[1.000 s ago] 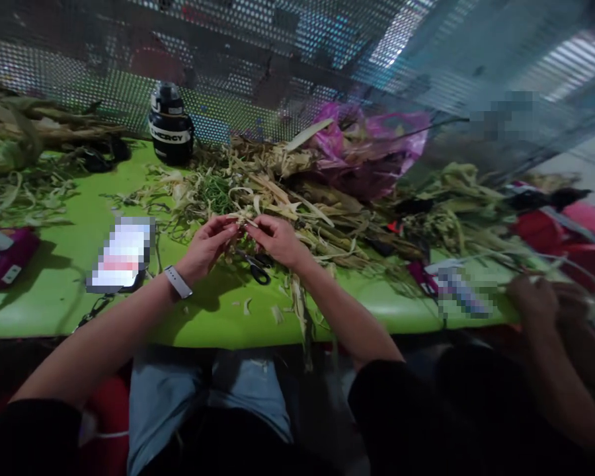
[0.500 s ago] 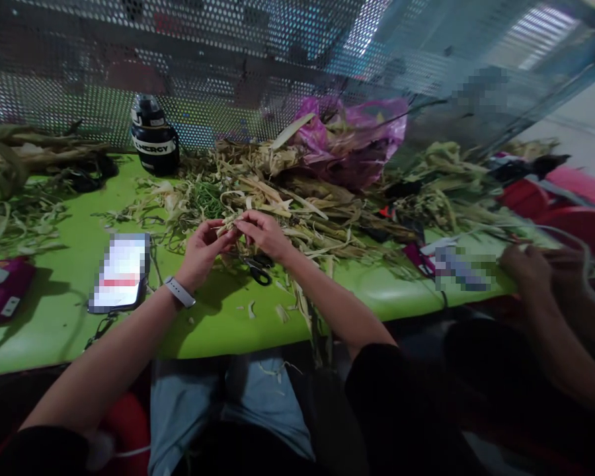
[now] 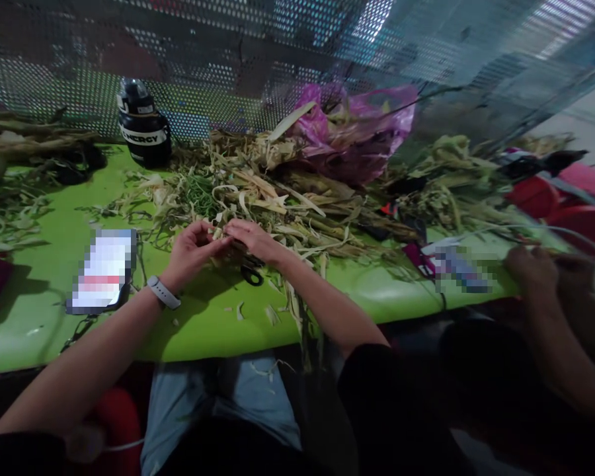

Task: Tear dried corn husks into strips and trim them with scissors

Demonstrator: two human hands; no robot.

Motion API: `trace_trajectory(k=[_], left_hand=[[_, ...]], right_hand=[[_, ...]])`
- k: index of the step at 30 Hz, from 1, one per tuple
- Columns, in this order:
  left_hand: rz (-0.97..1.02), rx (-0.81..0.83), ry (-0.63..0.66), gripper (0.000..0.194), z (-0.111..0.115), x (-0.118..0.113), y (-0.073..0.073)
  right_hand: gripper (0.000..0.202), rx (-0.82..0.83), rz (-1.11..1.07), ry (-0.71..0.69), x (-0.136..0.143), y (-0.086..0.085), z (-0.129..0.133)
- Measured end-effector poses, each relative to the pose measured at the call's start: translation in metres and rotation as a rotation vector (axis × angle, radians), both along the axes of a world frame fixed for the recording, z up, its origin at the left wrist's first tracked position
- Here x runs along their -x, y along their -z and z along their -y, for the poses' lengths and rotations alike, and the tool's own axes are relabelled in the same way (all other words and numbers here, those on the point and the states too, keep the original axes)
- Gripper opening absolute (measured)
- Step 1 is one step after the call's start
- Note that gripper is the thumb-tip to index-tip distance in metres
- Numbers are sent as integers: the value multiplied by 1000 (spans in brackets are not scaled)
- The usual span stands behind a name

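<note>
Both hands meet over the near edge of a heap of dried husk strips. My left hand, with a pale band on its wrist, is closed on a small pale piece of husk. My right hand touches the same piece from the right, its fingers together and partly hiding it. Just below my right hand lie dark-handled scissors, their blades hidden. Small scraps are scattered on the green tabletop.
A phone lies at left, a dark bottle behind it. A pink plastic bag backs the heap before a perforated metal panel. At right are another phone and another person's hands.
My hands have shifted slightly left and down in view, still together at the piece. My right hand's fingers now lie flatter over it. The whole view has shifted a little.
</note>
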State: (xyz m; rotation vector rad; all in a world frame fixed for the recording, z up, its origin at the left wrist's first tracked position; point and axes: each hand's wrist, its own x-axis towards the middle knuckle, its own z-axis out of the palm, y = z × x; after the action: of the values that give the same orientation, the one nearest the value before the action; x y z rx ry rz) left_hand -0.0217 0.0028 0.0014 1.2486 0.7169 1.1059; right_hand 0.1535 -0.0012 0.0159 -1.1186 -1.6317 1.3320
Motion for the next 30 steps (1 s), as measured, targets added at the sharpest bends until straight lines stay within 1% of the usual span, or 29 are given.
trace_trajectory(k=[3,5,8,11,14,15,16,17,20,22,23,24,26,28,30], left_hand=[[22,43,-34,39,-2,1,-5],[2,45,-16,38,-3,2,-8],[-72,55,56,37,-4,5,-13],[-158,92,133,35,-4,8,-18],[-212,87,227,31,-5,11,-21],[-203,79,234,30,-5,11,-22],[-174,71,216,30,-6,11,-22],[-128,67,170,31,-6,11,-22],[49,81,-49,35,-9,11,-20],[147,104,-153,35,-11,10,-17],[179,117,-167,34,-11,10,-15],[192,126,-153,31,-10,9,-13],[160,124,-60,29,-8,6,-10],[81,72,21,28,-5,4,-6],[26,-2,6,24,-3,2,-3]], right_hand=[[49,-30,17,-52,-2,-2,0],[52,-79,23,-78,-5,-3,-2],[48,-145,37,-137,-13,-9,-6],[44,-167,91,-205,-22,-18,-6],[39,-139,124,-239,-30,-27,-4],[37,-114,115,-243,-32,-28,-4],[34,-78,98,-246,-34,-29,-4],[31,-32,74,-250,-35,-29,-4],[26,108,-26,-261,-34,-27,-5],[25,141,-120,-212,-31,-23,-6],[25,145,-169,-178,-28,-21,-6],[26,147,-213,-146,-25,-19,-6],[30,159,-277,-100,-19,-15,-5],[31,176,-306,-78,-12,-10,-3],[29,187,-309,-77,-7,-7,-1]])
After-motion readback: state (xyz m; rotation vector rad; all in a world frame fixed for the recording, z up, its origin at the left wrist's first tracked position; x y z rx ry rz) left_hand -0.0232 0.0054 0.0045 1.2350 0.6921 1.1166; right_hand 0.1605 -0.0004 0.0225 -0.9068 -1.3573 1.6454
